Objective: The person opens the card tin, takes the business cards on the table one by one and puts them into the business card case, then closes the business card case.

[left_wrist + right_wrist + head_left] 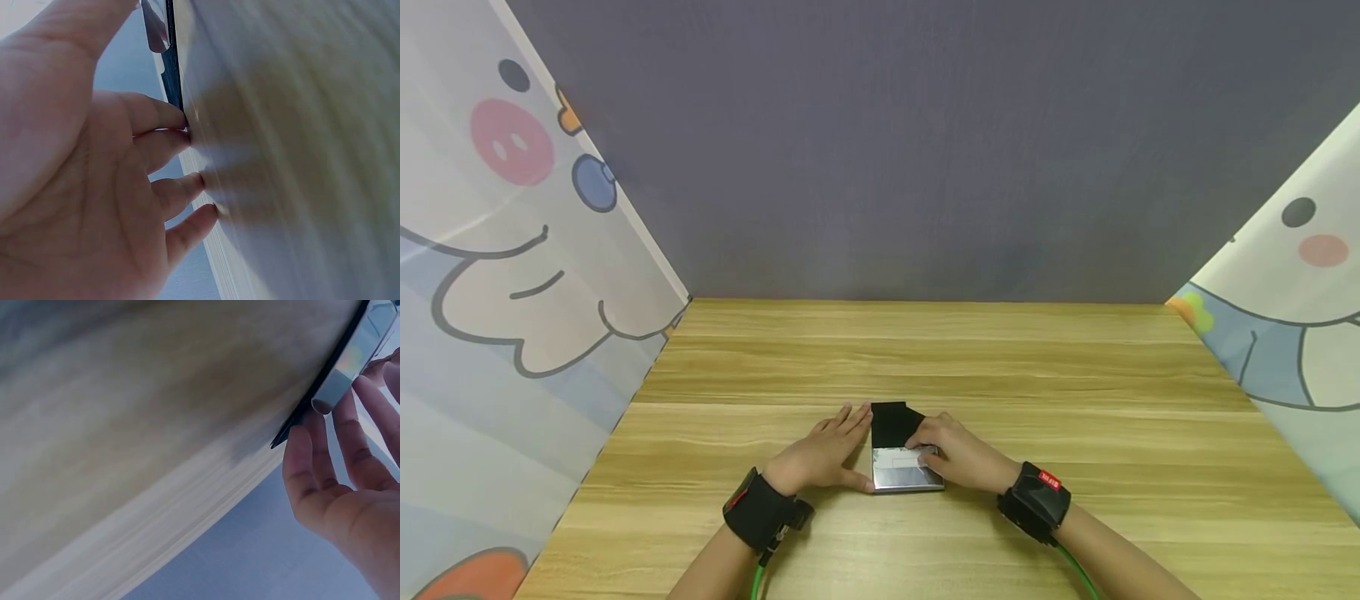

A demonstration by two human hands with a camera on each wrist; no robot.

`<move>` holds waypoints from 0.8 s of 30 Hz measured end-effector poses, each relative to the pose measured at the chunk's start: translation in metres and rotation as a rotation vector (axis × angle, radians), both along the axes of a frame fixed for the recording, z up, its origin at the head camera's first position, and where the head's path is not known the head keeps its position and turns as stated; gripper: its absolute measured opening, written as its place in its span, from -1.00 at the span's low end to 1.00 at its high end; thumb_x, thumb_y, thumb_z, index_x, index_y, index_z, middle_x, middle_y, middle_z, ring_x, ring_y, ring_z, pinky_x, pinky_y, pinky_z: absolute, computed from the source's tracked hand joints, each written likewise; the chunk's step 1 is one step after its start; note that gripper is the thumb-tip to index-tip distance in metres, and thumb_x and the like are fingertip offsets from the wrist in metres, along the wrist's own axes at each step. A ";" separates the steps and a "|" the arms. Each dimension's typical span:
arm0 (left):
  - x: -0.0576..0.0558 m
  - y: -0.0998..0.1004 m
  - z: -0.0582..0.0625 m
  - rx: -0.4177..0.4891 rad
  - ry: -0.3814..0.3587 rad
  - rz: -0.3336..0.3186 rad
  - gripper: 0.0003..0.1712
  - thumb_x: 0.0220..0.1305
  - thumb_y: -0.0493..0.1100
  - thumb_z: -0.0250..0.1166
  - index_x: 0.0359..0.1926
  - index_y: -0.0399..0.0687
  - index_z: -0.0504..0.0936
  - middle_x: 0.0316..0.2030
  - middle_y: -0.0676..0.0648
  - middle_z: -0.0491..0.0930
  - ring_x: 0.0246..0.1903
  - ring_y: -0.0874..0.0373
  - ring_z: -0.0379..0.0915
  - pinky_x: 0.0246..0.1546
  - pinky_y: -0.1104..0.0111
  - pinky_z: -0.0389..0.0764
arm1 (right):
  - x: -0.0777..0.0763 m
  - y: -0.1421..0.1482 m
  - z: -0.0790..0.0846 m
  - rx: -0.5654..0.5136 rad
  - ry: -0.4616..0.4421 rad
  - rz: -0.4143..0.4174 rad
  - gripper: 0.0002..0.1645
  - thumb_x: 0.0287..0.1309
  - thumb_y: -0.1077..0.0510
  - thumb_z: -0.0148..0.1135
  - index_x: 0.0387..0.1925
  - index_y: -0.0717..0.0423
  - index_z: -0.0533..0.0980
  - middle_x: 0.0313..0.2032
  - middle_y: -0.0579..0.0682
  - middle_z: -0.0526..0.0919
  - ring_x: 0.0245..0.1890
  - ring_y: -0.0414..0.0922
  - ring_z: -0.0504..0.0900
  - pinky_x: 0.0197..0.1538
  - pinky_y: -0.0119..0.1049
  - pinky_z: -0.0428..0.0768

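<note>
A flat card case lies on the table in front of me, its black flap point(889, 423) folded back away from me and its shiny silver body point(906, 478) nearer. A white card point(889, 457) with faint print shows across the silver part. My left hand point(826, 454) has its fingers spread, with fingertips and thumb along the case's left edge. The right hand point(958, 452) bends over the right side, thumb and forefinger pinching at the card. In the right wrist view, its curved fingers point(299, 456) sit close by the case's mirror-like edge point(350, 365).
The wood-grain table point(1045, 367) runs back to a plain grey panel point(925, 167). Cartoon-printed cloths stand at the left point(512, 250) and right point(1300, 308). Each wrist wears a black strap point(1036, 502) with a green cable.
</note>
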State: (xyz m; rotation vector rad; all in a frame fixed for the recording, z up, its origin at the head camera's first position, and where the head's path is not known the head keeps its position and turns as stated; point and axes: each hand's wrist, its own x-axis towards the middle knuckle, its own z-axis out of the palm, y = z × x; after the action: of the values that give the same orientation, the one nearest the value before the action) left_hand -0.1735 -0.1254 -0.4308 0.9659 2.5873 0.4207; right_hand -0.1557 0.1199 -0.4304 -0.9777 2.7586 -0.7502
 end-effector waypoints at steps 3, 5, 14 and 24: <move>0.000 0.000 0.000 -0.001 -0.003 0.003 0.16 -0.03 0.32 0.25 0.39 -0.27 -0.03 0.42 -0.18 -0.15 0.39 -0.19 -0.27 0.28 -0.07 0.04 | 0.000 0.000 0.000 0.006 -0.012 -0.001 -0.76 0.10 0.25 0.19 -0.16 0.10 0.61 -0.26 -0.11 0.55 -0.19 -0.20 0.41 -0.15 -0.33 0.44; 0.001 0.000 0.001 -0.002 -0.005 0.005 0.16 -0.03 0.31 0.26 0.39 -0.27 -0.02 0.42 -0.18 -0.15 0.39 -0.19 -0.27 0.28 -0.07 0.04 | 0.000 0.000 -0.001 0.008 -0.012 -0.005 -0.75 0.11 0.23 0.19 -0.14 0.11 0.59 -0.24 -0.11 0.53 -0.17 -0.19 0.41 -0.14 -0.33 0.44; -0.001 -0.001 0.000 0.010 -0.011 0.006 0.17 -0.03 0.31 0.26 0.39 -0.27 -0.05 0.42 -0.18 -0.15 0.39 -0.18 -0.27 0.28 -0.09 0.02 | -0.002 0.008 -0.001 -0.072 -0.017 -0.170 -0.53 0.13 0.23 0.18 0.09 0.28 0.39 0.04 0.13 0.48 0.02 0.02 0.47 0.03 -0.13 0.49; -0.005 0.002 -0.001 0.119 -0.023 0.034 0.12 0.07 0.30 0.18 0.41 -0.24 -0.11 0.41 -0.20 -0.11 0.39 -0.25 -0.31 0.24 -0.18 0.02 | -0.005 0.010 0.000 -0.071 -0.032 -0.198 -0.54 0.12 0.26 0.17 0.07 0.34 0.39 0.05 0.19 0.51 0.12 0.14 0.41 0.14 0.02 0.37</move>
State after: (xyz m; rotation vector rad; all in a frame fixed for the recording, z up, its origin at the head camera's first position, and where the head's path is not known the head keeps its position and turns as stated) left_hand -0.1790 -0.1231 -0.4322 0.9509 2.5856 0.5978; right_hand -0.1610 0.1298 -0.4306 -0.7027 2.8479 -0.8887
